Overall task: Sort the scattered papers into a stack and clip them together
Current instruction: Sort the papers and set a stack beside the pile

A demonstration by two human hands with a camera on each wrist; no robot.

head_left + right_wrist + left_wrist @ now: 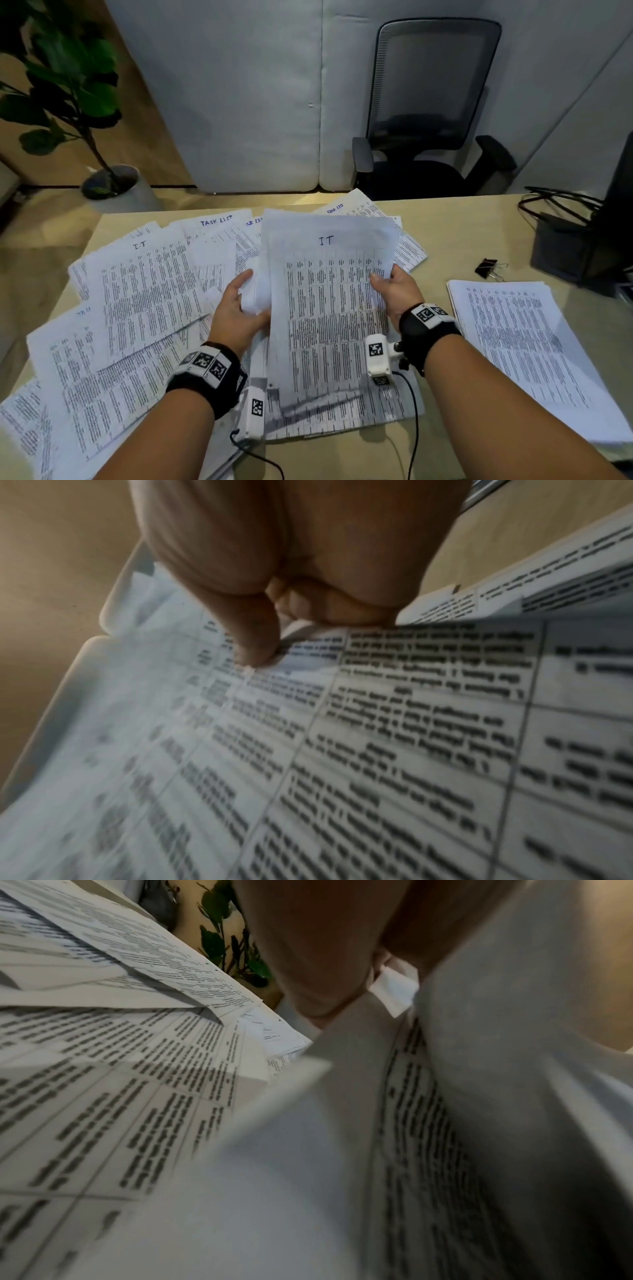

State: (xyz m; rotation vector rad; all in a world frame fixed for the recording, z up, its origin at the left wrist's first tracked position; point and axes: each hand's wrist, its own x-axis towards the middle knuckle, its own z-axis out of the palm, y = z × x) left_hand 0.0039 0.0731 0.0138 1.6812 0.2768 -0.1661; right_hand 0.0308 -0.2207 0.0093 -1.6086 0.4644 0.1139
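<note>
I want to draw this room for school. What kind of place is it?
Probably an office. Behind the light wooden desk stands a black mesh-backed swivel chair, printed sheets headed "IT" and "TASK LIST" lie spread out, and a black metal binder clip waits nearby.

Printed text on held sheets (377, 750) blurred, unreadable; left hand (236, 308) fingers hidden behind sheets.

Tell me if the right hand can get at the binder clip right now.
Probably not yet: the right hand is pinching the IT sheet. The binder clip lies uncovered on the desk to its right, with nothing between.
</note>
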